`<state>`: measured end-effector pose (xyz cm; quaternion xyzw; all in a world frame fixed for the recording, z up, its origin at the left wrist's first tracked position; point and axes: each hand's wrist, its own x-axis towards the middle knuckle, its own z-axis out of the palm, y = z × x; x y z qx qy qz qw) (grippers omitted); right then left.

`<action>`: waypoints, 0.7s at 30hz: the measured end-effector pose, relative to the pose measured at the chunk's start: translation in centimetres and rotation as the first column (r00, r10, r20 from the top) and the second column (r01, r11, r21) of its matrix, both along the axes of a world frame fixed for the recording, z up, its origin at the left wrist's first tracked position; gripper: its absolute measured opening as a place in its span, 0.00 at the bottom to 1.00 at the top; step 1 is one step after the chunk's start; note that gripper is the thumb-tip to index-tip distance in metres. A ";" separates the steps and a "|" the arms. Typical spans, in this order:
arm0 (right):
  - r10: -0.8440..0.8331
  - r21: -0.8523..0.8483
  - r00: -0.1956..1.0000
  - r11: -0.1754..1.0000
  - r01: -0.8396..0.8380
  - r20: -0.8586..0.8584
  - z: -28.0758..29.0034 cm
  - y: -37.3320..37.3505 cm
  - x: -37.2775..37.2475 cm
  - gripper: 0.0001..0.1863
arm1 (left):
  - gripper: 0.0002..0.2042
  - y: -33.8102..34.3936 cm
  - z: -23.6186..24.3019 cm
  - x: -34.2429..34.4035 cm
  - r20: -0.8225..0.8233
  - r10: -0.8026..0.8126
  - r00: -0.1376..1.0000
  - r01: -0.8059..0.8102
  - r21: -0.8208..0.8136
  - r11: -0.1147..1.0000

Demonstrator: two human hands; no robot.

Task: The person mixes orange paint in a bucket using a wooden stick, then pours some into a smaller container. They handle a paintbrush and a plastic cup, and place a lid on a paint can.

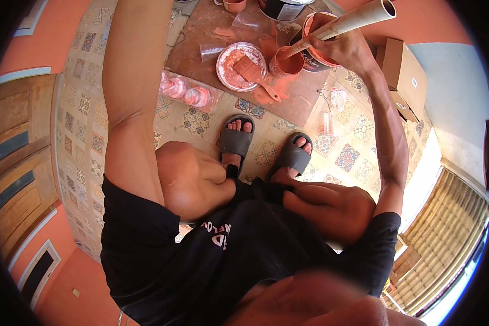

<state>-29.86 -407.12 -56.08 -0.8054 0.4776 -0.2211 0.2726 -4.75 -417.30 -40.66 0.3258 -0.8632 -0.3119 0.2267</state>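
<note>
My right hand (342,50) is closed around a pale hollow pole (353,23), beside a paint bucket (316,61). The pole slants down to the left, its lower end at an orange-coated cup (286,63). Just left of the cup, a wide paintbrush (250,72) lies across a round white lid (224,74) smeared with orange paint. My left arm (133,65) reaches up past the top edge, so my left hand is out of sight.
Under the paint things lies a stained brown board (304,100). Clear plastic cups (213,51) and a pack of rounded containers (196,96) sit at left. Another bucket (283,10) and an orange mug (234,5) stand farther off. A cardboard box (405,76) is at right.
</note>
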 end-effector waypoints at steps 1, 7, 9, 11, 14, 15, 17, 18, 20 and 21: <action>0.016 -0.016 0.997 1.000 -0.017 -0.069 0.1 0.1 -0.1 0.07 | 0.27 -0.8 -1.4 0.2 0.017 -0.038 0.999 0.037 0.051 0.998; 0.006 0.009 1.000 1.000 -0.006 0.000 -0.1 -0.4 -0.6 0.09 | 0.22 -5.4 -11.9 -0.5 0.276 -0.091 0.957 -0.003 0.325 0.946; 0.033 0.007 0.996 0.999 -0.032 -0.084 -0.2 -0.5 -0.7 0.09 | 0.21 -6.7 -16.0 -0.1 0.300 -0.085 0.950 -0.052 0.421 0.905; 0.017 0.025 0.989 1.000 -0.013 -0.147 -0.3 -0.4 -0.8 0.10 | 0.21 -7.6 -20.3 0.8 0.335 0.002 0.942 -0.179 0.498 0.848; 0.003 0.024 0.995 1.000 0.000 -0.101 -0.3 0.0 -0.7 0.11 | 0.20 -8.7 -26.0 2.0 0.376 -0.012 0.927 -0.251 0.641 0.725; 0.006 -0.003 0.999 1.000 -0.006 -0.038 -0.3 0.1 -0.6 0.11 | 0.16 -8.6 -27.7 2.3 0.391 0.004 0.920 -0.269 0.625 0.733; 0.002 -0.042 1.000 0.999 -0.003 -0.028 -0.4 0.4 -0.4 0.11 | 0.19 -8.4 -30.2 3.0 0.516 0.000 0.856 -0.351 0.581 0.734; -0.009 -0.055 0.997 0.998 0.005 -0.078 -0.4 0.4 -0.4 0.11 | 0.20 -8.2 -31.1 3.4 0.577 0.000 0.816 -0.391 0.554 0.735; -0.039 -0.043 0.993 0.998 0.034 -0.108 -0.4 0.4 -0.3 0.12 | 0.21 -8.1 -31.8 4.3 0.631 -0.015 0.776 -0.395 0.504 0.768; -0.055 -0.017 0.994 0.998 0.054 -0.092 -0.4 0.3 -0.2 0.12 | 0.21 -7.8 -32.1 4.8 0.624 -0.030 0.781 -0.357 0.485 0.798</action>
